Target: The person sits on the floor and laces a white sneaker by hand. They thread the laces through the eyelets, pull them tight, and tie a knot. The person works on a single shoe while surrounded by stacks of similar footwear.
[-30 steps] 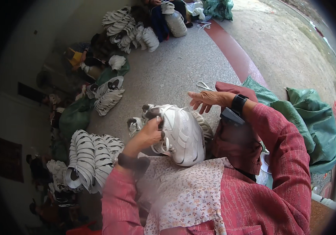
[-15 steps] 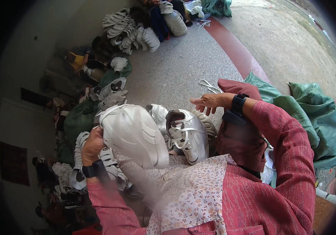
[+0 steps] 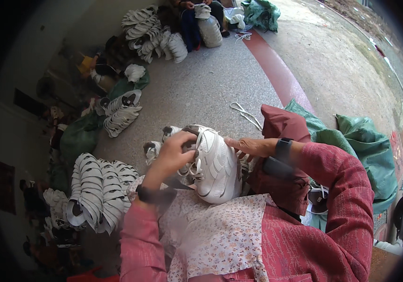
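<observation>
A white shoe [image 3: 218,171] tilted between 2 hands, before a floral apron [image 3: 220,235]

The white shoe sits near the centre, toe toward the wearer, opening at the far end, laces [image 3: 198,167] facing left. The left hand [image 3: 177,150] grips the rim of the opening, fingers bent over it. The right hand [image 3: 250,146] is not closed on anything visible: its thumb meets the right flank or stops just beside it, and the other fingers bend loosely down; whether they touch is hard to tell.

With the hold mainly at the rim, the shoe could swing or slip toward the apron if the left fingers loosened, as the right hand seems to give little support. The slack laces might snag on the left thumb. A leftward pull could knock the other shoes [image 3: 153,151], at least 2, close behind the left hand.

Stacked white shoe pieces [image 3: 100,188] stand to the left, limiting room there. A loose lace [image 3: 246,115] lies on the floor [image 3: 187,89] beyond the right hand, dark red cloth [image 3: 283,124] crowds that wrist, and green sacks [image 3: 375,145] slump farther right. At the upper edge sits a co-worker [image 3: 190,28] beside a pale bottle-shaped container [image 3: 209,32]
</observation>
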Available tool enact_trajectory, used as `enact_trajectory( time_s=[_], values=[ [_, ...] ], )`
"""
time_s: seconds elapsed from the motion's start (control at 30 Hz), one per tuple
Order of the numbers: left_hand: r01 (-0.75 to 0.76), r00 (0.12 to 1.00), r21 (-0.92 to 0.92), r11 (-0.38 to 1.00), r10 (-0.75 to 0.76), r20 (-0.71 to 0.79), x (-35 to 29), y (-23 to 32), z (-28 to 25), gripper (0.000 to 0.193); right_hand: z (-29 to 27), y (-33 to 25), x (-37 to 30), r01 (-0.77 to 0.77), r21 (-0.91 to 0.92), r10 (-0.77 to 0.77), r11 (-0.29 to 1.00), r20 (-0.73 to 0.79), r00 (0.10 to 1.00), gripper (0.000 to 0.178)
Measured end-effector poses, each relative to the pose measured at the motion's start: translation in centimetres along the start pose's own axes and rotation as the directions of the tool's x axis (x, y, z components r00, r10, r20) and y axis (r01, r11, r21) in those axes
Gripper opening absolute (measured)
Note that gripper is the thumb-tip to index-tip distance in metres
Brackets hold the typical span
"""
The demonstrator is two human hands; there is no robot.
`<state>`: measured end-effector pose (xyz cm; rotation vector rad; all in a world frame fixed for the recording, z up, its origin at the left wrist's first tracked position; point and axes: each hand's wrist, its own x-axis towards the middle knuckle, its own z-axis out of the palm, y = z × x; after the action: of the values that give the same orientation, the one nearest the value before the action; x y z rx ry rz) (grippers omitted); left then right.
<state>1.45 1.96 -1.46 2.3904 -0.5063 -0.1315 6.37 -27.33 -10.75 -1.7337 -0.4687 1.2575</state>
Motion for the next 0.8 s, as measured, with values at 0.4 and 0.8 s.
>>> enact_trajectory(
  time_s=[0.4,0.8],
  values=[
    [0.497,0.813,-0.853,0.159,-0.428,0.394,-5.5,-2.1,6.9,0.050,5.4,-1.4,-1.1,-0.170,0.537,0.224,0.826,-0.036,0.974,0.094],
    [-0.021,0.923,-0.948,0.318,-0.359,-0.141,-1.8,0.0,-7.5,0.038,-0.3,-17.8,-1.2,0.432,0.192,-0.364,0.881,-0.308,0.879,0.080]
  ],
)
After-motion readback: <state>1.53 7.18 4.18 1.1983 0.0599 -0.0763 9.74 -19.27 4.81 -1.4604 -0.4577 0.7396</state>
